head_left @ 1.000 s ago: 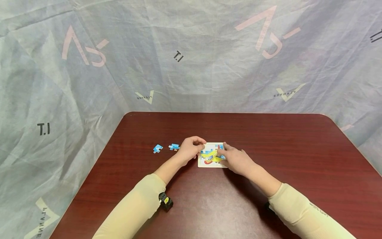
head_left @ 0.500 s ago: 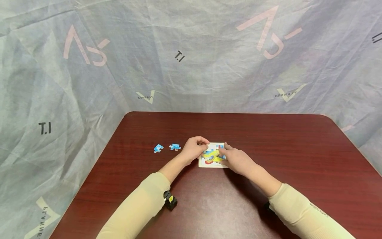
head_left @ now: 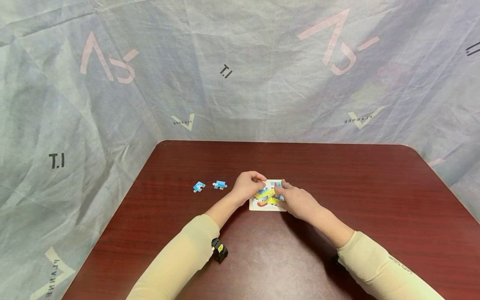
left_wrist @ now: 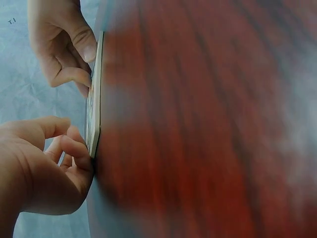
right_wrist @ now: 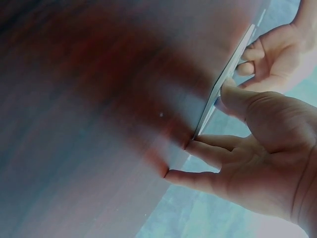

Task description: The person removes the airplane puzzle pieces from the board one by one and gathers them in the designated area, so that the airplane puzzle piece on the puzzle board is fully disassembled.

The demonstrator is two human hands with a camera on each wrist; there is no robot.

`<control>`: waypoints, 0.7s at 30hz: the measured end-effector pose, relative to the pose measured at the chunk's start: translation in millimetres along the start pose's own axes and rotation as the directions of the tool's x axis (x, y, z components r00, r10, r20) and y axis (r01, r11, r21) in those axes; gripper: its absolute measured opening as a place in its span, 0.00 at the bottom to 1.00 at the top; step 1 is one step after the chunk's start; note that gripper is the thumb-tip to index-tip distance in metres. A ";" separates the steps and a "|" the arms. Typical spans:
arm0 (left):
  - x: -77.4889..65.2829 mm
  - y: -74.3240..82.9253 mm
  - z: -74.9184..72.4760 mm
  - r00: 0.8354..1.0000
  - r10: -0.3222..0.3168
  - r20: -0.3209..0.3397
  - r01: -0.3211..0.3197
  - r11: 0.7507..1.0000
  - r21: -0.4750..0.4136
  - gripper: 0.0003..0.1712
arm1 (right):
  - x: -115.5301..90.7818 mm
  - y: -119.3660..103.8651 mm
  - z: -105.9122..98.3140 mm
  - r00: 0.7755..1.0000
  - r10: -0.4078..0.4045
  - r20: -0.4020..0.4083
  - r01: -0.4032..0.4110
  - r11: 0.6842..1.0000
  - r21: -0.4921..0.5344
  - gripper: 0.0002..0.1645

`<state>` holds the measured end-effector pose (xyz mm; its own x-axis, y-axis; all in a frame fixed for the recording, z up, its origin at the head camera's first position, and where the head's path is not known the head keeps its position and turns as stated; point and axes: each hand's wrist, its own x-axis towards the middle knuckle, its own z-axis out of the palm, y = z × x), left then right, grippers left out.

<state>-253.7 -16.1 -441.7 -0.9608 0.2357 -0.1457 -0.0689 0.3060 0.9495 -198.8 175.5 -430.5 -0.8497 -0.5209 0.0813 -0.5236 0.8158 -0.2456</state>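
On the dark-red wood-grain table (head_left: 348, 179), the cream-framed, rectangular airplane puzzle (head_left: 267, 196) lies flat; right hand (head_left: 299, 202) half-closed on its right edge; left hand (head_left: 246, 186) curled at far-left corner, grip unclear. Off-centre push could skid it.

Grey cloth (head_left: 255, 96) walls carry dark lettering (head_left: 226, 71) reading "T.I", the mirrored word "PLANNER" (head_left: 182, 123) across pale V signs (head_left: 189, 121), and large pink characters (head_left: 343, 58), hard to read.

Two loose puzzle pieces (head_left: 199, 186) (head_left: 220, 184) lying left of the left hand (head_left: 246, 186). One puzzle frame (head_left: 268, 209) between that and the right hand (head_left: 301, 203), plus one table (head_left: 337, 166) under it all.
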 end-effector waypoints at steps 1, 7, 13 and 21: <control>-0.1 0.8 0.8 1.000 0.000 -0.003 0.000 1.000 0.009 0.07 | -0.4 -0.4 -0.6 1.000 -0.002 0.002 0.002 1.000 -0.001 0.14; 0.3 4.9 5.1 0.999 -0.015 -0.037 0.019 0.995 0.101 0.05 | -1.3 -1.0 -1.7 1.000 -0.022 -0.004 0.022 1.000 -0.014 0.16; 3.5 9.4 10.2 0.996 -0.052 -0.078 0.070 0.966 0.249 0.03 | -1.1 1.3 -1.3 0.999 -0.031 -0.015 0.031 0.999 -0.013 0.14; 5.2 16.9 18.1 0.988 -0.093 -0.123 0.140 0.876 0.462 0.04 | -1.5 1.1 -1.4 0.999 -0.031 -0.016 0.031 0.999 -0.012 0.18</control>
<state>-255.0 7.0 -431.4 -0.9760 0.0908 -0.1979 -0.0708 0.7274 0.6826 -198.1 177.5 -429.6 -0.8339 -0.5419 0.1046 -0.5503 0.8022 -0.2315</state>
